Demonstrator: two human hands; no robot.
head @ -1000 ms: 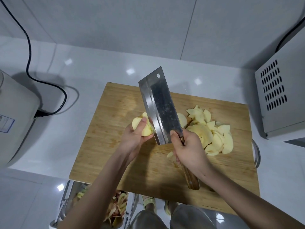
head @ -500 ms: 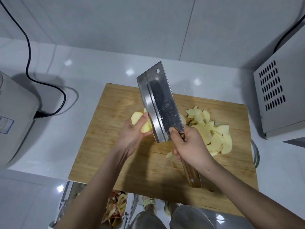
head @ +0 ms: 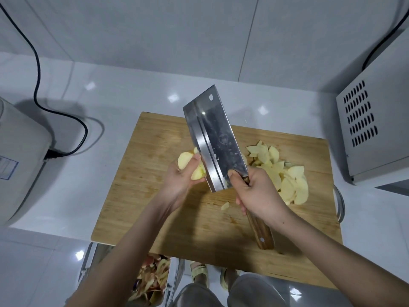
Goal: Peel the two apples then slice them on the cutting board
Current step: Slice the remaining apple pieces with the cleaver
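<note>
A peeled apple piece [head: 187, 163] is gripped in my left hand [head: 179, 181] above the middle of the wooden cutting board [head: 141, 196]. My right hand [head: 257, 192] holds a steel cleaver [head: 215, 140] by its wooden handle, blade raised and tilted, its edge right beside the apple piece. A heap of pale apple slices [head: 285, 173] lies on the board's right side, partly hidden by my right hand. One small apple scrap [head: 225, 205] lies on the board between my hands.
A white appliance [head: 20, 165] with a black cord [head: 64, 120] stands at left. A grey vented box [head: 374, 129] stands at right. Below the counter edge a bin holds apple peels [head: 152, 280]. A metal rim [head: 339, 202] shows past the board's right edge.
The cleaver has lifted slightly and tilted further, and my left hand has raised the apple piece a little with it. The slices on the board have not moved.
</note>
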